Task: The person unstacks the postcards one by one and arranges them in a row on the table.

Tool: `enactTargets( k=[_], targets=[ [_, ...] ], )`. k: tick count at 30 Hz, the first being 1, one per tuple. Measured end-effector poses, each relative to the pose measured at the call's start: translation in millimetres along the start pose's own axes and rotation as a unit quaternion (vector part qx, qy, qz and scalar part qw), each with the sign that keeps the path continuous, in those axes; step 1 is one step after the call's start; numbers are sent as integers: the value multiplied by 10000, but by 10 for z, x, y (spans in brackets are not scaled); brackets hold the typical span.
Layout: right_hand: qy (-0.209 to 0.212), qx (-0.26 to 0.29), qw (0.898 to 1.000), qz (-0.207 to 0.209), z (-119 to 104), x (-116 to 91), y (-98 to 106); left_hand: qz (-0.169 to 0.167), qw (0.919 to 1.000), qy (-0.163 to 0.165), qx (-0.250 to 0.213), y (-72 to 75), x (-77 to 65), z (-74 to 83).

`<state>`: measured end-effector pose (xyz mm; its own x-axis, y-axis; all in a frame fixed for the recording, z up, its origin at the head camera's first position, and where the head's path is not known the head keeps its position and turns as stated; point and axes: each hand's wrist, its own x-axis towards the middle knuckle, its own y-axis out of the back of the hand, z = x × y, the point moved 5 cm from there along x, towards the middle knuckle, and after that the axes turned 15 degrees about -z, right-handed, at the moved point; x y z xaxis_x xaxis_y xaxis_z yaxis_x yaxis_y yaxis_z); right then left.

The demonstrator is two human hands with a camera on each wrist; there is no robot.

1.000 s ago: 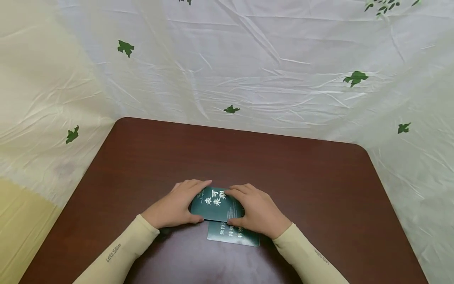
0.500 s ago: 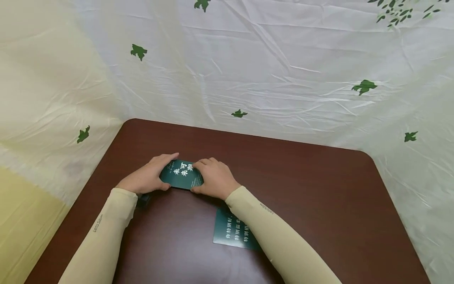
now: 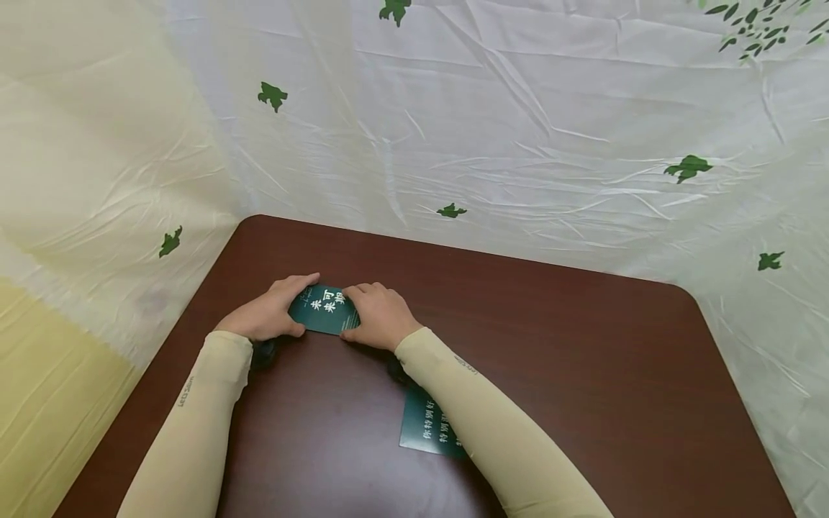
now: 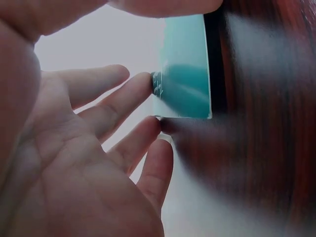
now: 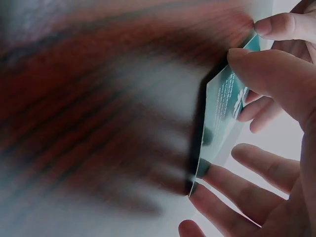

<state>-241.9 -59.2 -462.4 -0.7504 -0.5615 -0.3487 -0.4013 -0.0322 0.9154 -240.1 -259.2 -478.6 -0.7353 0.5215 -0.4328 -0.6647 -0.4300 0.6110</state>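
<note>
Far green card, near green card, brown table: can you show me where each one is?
Far green card (image 3: 324, 310): head view, middle of its printed face.
Near green card (image 3: 424, 424): head view, its uncovered left part.
Brown table (image 3: 557, 352): head view, bare tabletop on the right.

The bare left hand (image 4: 74, 148) is holding a glossy, teal, rectangular card (image 4: 187, 69), its thumb lying across the card's upper end, fingertips meeting its left side; a reddish-brown, wood-grained bench (image 4: 256, 148) is showing right of the card.
</note>
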Motion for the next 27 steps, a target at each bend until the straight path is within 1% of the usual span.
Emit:
enactTargets(
  k=[10,19,27],
  targets=[
    [77,123,9999,-93,59,59,-5,30,9999,17,-97,18,35,-34],
    [78,-140,9998,-76,57,64,40,44,9999,-40,-144,49,28,-2],
    [68,-121,9999,-102,55,81,33,33,9999,-47,-129,28,32,-25]
  ],
)
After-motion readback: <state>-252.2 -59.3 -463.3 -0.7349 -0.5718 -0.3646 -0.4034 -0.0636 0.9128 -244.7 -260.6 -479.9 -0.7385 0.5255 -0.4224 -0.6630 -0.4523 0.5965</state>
